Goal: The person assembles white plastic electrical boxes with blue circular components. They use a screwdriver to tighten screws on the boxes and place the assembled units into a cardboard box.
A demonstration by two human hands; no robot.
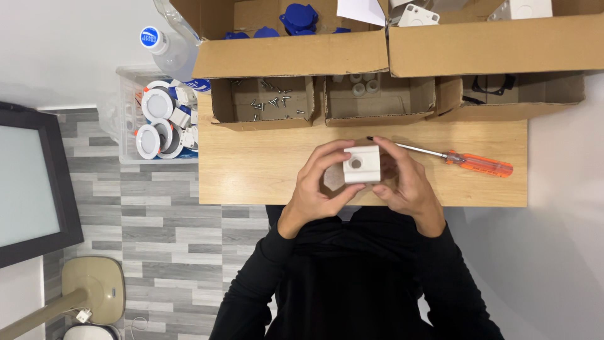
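White box: a small white plastic box (361,165) with a round hole in its facing side, held in the air above the near part of the wooden table (264,170), in front of the person's chest.
Left hand: the left hand (318,182) has its fingers curled onto the box's left side, thumb underneath.
Right hand: the right hand (406,179) has its fingers closed on the box's right side and back.
Drop risk: the hold is by fingertips only; smooth plastic could slip if one hand lets go, and the box would likely fall to the table edge or the lap.
Screwdriver: an orange-handled screwdriver (469,162) lies just behind the right hand; a knock could roll it.
Screws: loose screws (270,104) sit in an open cardboard tray (220,107); a bump could scatter them.
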